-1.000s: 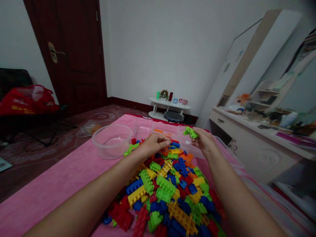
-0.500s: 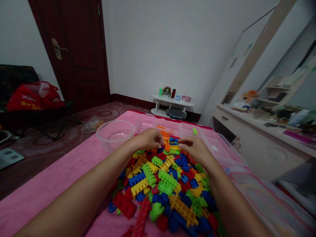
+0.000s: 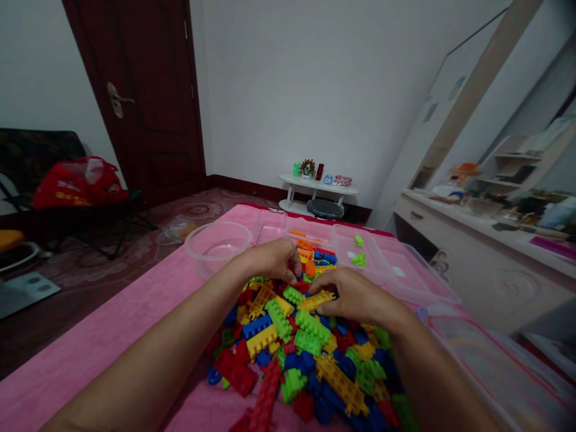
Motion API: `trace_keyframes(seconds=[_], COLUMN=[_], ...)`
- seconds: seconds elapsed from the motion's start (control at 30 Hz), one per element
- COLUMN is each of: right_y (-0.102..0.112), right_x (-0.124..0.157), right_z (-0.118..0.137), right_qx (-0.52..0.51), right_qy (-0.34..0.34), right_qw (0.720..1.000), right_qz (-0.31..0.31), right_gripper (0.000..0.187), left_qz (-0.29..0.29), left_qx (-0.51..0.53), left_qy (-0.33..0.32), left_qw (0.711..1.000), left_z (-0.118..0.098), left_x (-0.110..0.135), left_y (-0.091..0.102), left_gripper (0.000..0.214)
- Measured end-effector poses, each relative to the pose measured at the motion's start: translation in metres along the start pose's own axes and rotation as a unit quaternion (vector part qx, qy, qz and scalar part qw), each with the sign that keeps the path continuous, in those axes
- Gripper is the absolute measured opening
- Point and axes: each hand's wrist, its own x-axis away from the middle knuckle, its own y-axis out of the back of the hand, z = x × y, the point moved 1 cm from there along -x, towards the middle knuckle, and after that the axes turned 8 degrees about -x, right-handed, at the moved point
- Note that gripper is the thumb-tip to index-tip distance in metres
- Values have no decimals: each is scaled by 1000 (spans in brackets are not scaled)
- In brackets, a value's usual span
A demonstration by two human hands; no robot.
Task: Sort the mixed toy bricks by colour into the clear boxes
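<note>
A large heap of plastic building blocks (image 3: 279, 321) in red, blue, green and yellow covers the middle of the pink cloth. At its far side my left hand (image 3: 276, 261) reaches down with fingers curled together; whatever lies between the fingertips is hidden. Just to the right, my right hand (image 3: 351, 294) has its thumb and fingers around a yellow building block (image 3: 315, 301) on top of the heap. Green blocks (image 3: 310, 327) lie just in front of it. Beyond the hands are orange blocks (image 3: 309, 267).
A round clear tub (image 3: 218, 240) stands left of the heap. Clear bins line the far edge; one holds two green pieces (image 3: 359, 259), another an orange piece (image 3: 297, 233). A red-rimmed clear lid (image 3: 477, 354) lies at right. A dresser (image 3: 450, 240) stands beyond.
My right hand has come nearer and leftward, closing around the yellow block. A second green piece now shows in the far bin, where that hand was. My left hand dips slightly lower.
</note>
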Motion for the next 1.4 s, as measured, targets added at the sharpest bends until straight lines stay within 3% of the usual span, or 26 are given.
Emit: trace_keyframes(seconds=[0.17,0.3,0.43,0.53,0.6,0.67,0.77,1.0,1.07,1.3,1.4], right_y=[37,50,51,53,52,51,48,45,44,39,35], right_x=[14,16,16,20,22,22,19,14,13,11,8], right_z=[-17,-54,-88,-92,-89,-85,-79,-52,-45,-36,-36], right_qx=[-54,-59,-35,-154,-263,-351,-402,-280,-257,-272,-284], right_qy=[-36,-72,-154,-153,-159,-174,-179,-172,-156,-137,-136], right_qw=[990,954,875,793,737,710,734,869,893,897,901], right_qz=[-124,-284,-459,-570,-602,-585,-517,-371,-335,-319,-297], right_gripper=[25,29,35,35,36,37,39,31,30,31,29], left_qz=[-21,52,111,81,46,26,16,13,8,31,-21], left_qx=[-11,-2,-15,-36,-76,-125,-180,-229,-223,-69,-31], left_qy=[-47,-106,-91,-68,-58,-62,-72,-49,-56,-79,-57], left_qw=[999,993,990,994,994,990,981,972,973,994,998], left_z=[-16,-30,-36,-38,-39,-40,-42,-54,-56,-44,-32], left_x=[0,1,2,1,-1,-2,-3,0,1,1,-3], left_y=[0,-7,-16,-19,-20,-22,-26,-31,-30,-19,-11], left_gripper=[19,26,23,24,24,22,23,17,17,20,18])
